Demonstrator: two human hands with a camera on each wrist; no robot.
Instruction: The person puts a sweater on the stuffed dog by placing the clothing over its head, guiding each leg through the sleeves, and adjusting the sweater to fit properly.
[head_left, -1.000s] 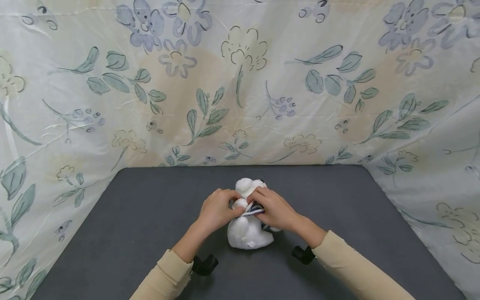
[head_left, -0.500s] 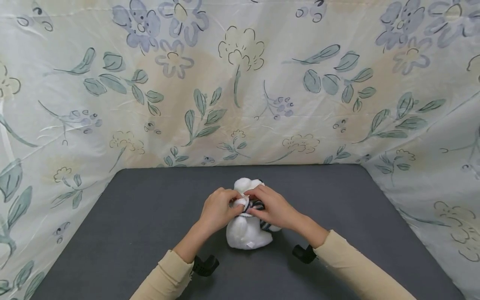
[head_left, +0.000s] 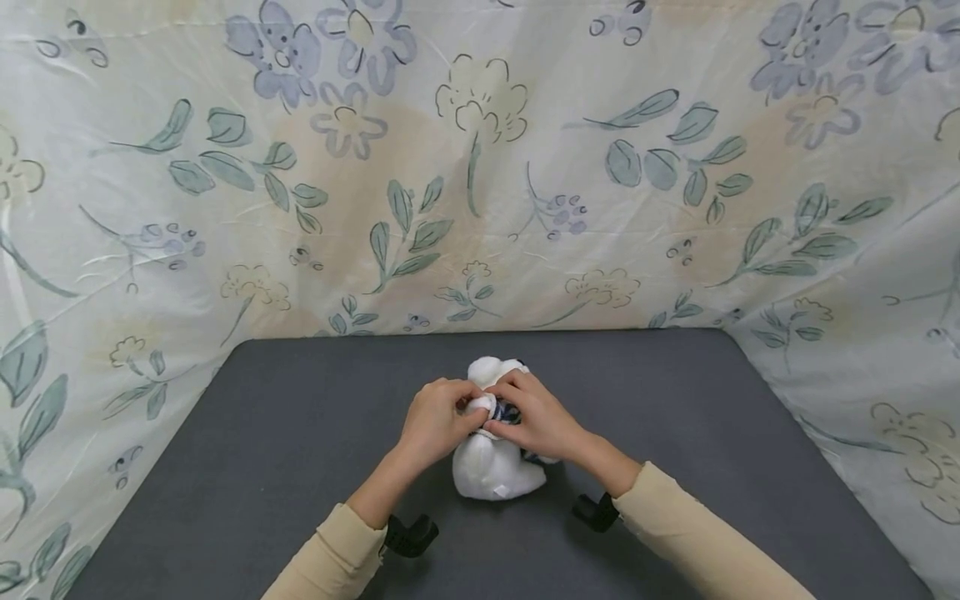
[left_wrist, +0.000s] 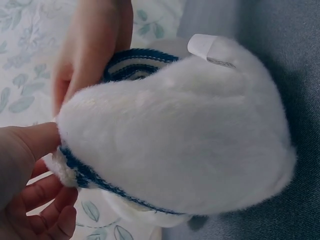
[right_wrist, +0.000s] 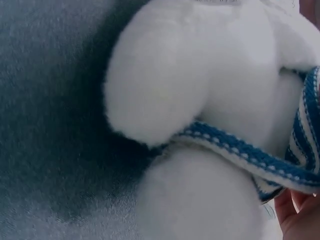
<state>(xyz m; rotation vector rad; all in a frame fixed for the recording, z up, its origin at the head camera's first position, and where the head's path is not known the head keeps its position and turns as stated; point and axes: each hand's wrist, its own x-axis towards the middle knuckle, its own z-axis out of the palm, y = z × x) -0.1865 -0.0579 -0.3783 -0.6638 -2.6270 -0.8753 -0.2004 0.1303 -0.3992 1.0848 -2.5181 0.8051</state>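
Observation:
A white plush toy [head_left: 495, 473] sits on the dark grey table, its back and a white tag [left_wrist: 202, 46] showing in the left wrist view. Round its upper body lies a blue-and-white striped knit garment [head_left: 506, 411]; the hands hide much of it. With thumb and fingers my left hand [head_left: 437, 421] pinches the toy's white arm, where a blue knit edge [left_wrist: 82, 172] lies close by. My right hand [head_left: 542, 418] grips the striped knit at the toy's other side. In the right wrist view the knit's band [right_wrist: 235, 150] runs across the white plush.
The grey table [head_left: 315, 433] stretches out on both sides of the toy. Behind and beside it hangs a floral cloth [head_left: 480, 242]. Black wrist mounts [head_left: 411, 536] sit below both wrists, near the beige sleeves [head_left: 330, 550].
My right hand has shifted a little left, closer to my left hand, drawing the striped knit toward the pinched arm. The left hand and the toy's body have hardly moved.

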